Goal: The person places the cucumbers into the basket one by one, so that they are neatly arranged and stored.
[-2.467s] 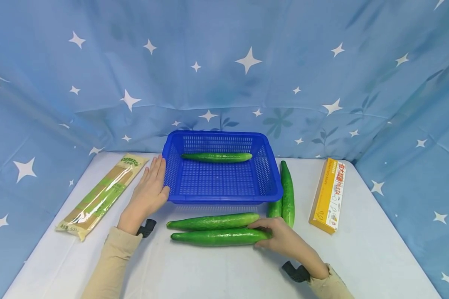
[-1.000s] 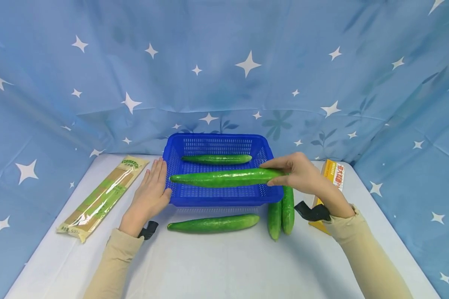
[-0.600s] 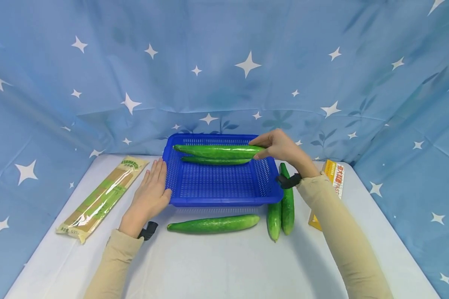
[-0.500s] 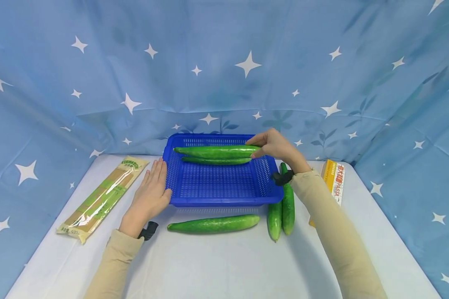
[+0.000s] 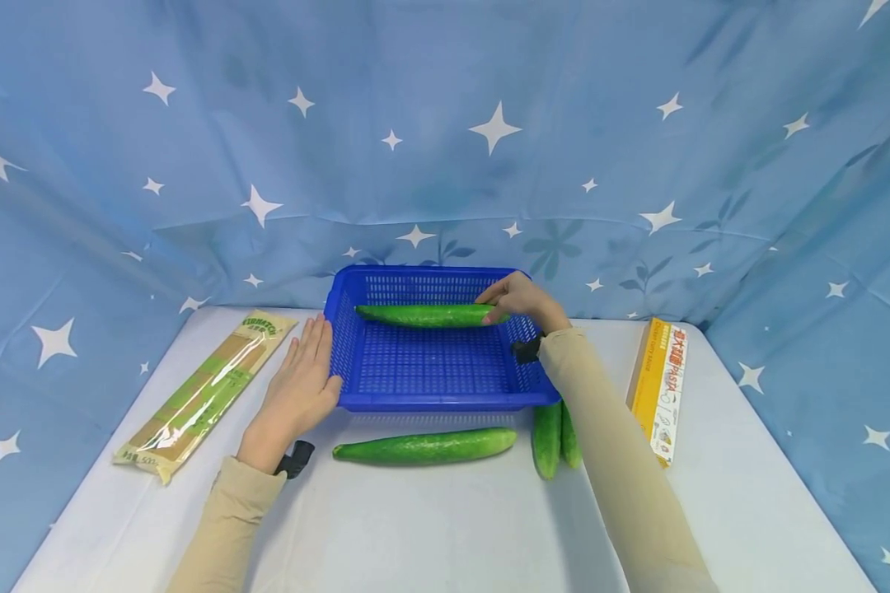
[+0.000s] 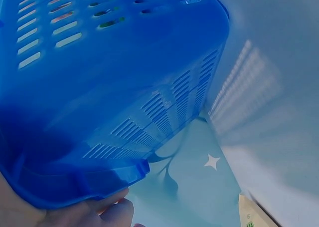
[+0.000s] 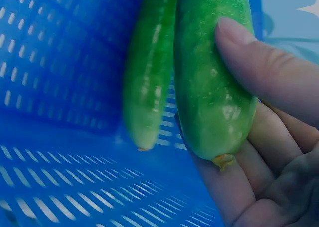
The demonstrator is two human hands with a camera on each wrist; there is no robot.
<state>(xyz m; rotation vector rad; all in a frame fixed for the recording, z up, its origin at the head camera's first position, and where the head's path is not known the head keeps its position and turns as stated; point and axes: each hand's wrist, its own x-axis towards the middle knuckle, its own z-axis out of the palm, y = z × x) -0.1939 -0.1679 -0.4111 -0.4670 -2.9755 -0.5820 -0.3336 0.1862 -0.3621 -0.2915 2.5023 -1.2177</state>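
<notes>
The held cucumber (image 5: 423,316) (long, shiny green, with a little dried yellowish nub on its tip) is stretched crosswise inside the back of a blue slotted basket (image 5: 445,402), right beside another green cucumber (image 7: 148,77). Basket's sitting upright on the tabletop (image 5: 430,527).

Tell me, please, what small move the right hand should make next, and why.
Probably the right hand should ease the held cucumber fully down and let go: it pinches one end within the walls of the blue basket, and the right wrist view shows another cucumber lying alongside.
</notes>
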